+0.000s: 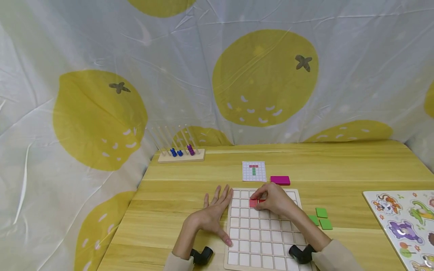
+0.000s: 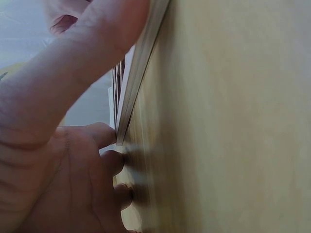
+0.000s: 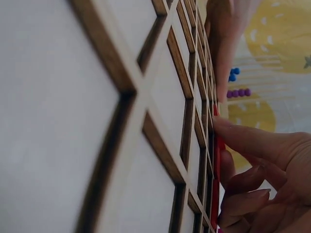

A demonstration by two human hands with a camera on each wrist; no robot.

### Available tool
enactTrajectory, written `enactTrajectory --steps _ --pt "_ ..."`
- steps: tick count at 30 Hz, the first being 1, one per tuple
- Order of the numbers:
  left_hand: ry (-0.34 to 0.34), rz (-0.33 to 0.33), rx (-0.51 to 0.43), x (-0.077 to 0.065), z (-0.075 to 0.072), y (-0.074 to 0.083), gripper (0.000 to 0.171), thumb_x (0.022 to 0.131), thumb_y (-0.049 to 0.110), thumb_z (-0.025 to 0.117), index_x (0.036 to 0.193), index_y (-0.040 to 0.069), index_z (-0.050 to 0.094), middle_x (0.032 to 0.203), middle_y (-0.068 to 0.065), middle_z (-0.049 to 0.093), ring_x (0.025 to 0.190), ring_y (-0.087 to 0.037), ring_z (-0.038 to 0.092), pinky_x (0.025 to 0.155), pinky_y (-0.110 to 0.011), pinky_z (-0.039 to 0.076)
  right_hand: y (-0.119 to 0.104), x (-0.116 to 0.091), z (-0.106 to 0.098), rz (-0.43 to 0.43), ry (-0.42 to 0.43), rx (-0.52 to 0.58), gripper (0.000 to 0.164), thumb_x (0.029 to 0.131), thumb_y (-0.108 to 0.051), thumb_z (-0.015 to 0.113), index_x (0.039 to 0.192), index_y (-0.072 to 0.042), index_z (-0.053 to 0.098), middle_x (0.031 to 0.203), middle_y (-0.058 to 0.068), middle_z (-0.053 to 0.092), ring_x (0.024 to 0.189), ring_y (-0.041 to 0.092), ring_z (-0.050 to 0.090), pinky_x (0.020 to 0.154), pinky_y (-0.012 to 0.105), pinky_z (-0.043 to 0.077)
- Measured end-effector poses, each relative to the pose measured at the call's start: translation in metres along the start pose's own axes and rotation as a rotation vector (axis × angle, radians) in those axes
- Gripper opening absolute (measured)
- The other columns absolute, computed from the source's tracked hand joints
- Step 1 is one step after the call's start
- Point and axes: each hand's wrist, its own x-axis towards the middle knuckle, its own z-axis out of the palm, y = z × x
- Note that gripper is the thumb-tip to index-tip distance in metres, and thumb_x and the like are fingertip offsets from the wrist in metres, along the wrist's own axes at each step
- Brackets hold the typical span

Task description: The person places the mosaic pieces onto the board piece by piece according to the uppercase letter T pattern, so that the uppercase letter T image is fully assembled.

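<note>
At far left you have one wooden rod stand, its base running roughly left to right, with blue beads on two rods and purple beads on one. Next, your left hand lies with fingers spread wide, holding nothing; its thumb touches the left edge of the wooden grid board. You can count seven cells down the board's left side.

One red tile lies in the second row from the top, third cell from the left, beside your right fingertips. It is square, so it has no long axis; its edges follow the grid. Behind the board, one pattern card shows a T, three red squares across and a green stem pointing toward you.

Just right of that tile, your right hand has finger and thumb drawn narrow, pinching a second red tile. Its outline is mostly hidden, so you cannot tell its direction or whether it is seated. The right-wrist view shows red at more than one spot; the full count cannot be told.

Farther right are one magenta block, long axis left to right; three square green tiles, one partly behind your forearm; and one animal puzzle board, cut by the frame.
</note>
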Motion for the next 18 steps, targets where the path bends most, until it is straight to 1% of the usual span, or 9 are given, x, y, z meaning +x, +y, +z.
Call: enactTrajectory --steps 3,8,18 --pt "-0.002 0.000 0.000 0.0001 0.0001 -0.0002 0.151 0.063 0.047 0.098 0.167 0.013 -0.007 0.173 -0.008 -0.021 0.159 -0.035 -0.024 0.124 -0.069 -0.016 0.0000 0.0003 0.0000 0.008 -0.004 0.005 0.020 0.075 -0.003 0.090 0.092 -0.010 0.083 0.099 0.002 0.077 0.091 0.016 0.065 0.075 0.026 0.053" --pt "-0.002 0.002 -0.006 -0.0001 -0.0001 0.0000 0.151 0.063 0.047 0.098 0.167 0.013 -0.007 0.173 -0.008 -0.021 0.159 -0.035 -0.024 0.123 -0.069 -0.016 0.0008 0.0003 0.0001 0.003 -0.011 -0.004 0.021 0.074 -0.003 0.091 0.093 -0.011 0.084 0.101 0.002 0.078 0.097 0.017 0.068 0.081 0.033 0.057" --pt "0.005 -0.002 -0.007 0.0009 0.0000 -0.0002 0.151 0.062 0.048 0.098 0.167 0.014 -0.005 0.174 -0.007 -0.019 0.159 -0.035 -0.023 0.124 -0.069 -0.015 0.0012 0.0011 0.0004 0.027 -0.018 -0.012 0.023 0.073 -0.004 0.092 0.093 -0.013 0.084 0.103 0.003 0.075 0.094 0.016 0.064 0.077 0.030 0.053"
